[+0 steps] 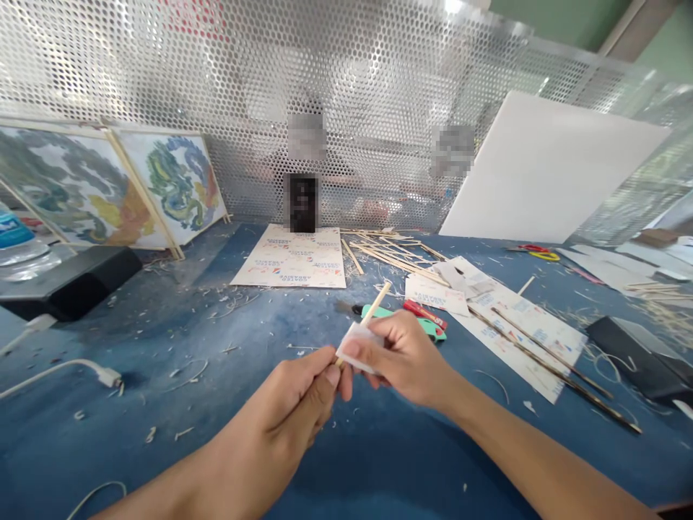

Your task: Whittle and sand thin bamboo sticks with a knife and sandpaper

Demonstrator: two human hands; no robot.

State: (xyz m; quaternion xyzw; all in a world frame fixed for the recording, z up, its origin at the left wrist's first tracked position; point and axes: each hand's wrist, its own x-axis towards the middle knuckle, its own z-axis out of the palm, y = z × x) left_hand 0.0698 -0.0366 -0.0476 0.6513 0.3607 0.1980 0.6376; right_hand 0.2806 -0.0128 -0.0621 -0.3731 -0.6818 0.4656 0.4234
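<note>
Between my hands runs a thin bamboo stick (377, 302), slanting up and away to the right. My left hand (295, 404) grips its near end with the fingers closed. Around the stick, my right hand (414, 357) pinches a small folded piece of white sandpaper (353, 342). The stick's far tip sticks out bare beyond the paper. Just behind my right hand lie a mint-green utility knife (437, 331) and a red tube-like object (425, 315), both partly covered by the hand.
Sandpaper sheets (289, 260) lie flat at the back, with bamboo strips (398, 256) beside them. Two dark sticks (563, 368) rest on more sandpaper at right. Dragon paintings (184, 180) lean at left near a black box (70, 278). Yellow-handled scissors (541, 253) and a white board (552, 173) are at right.
</note>
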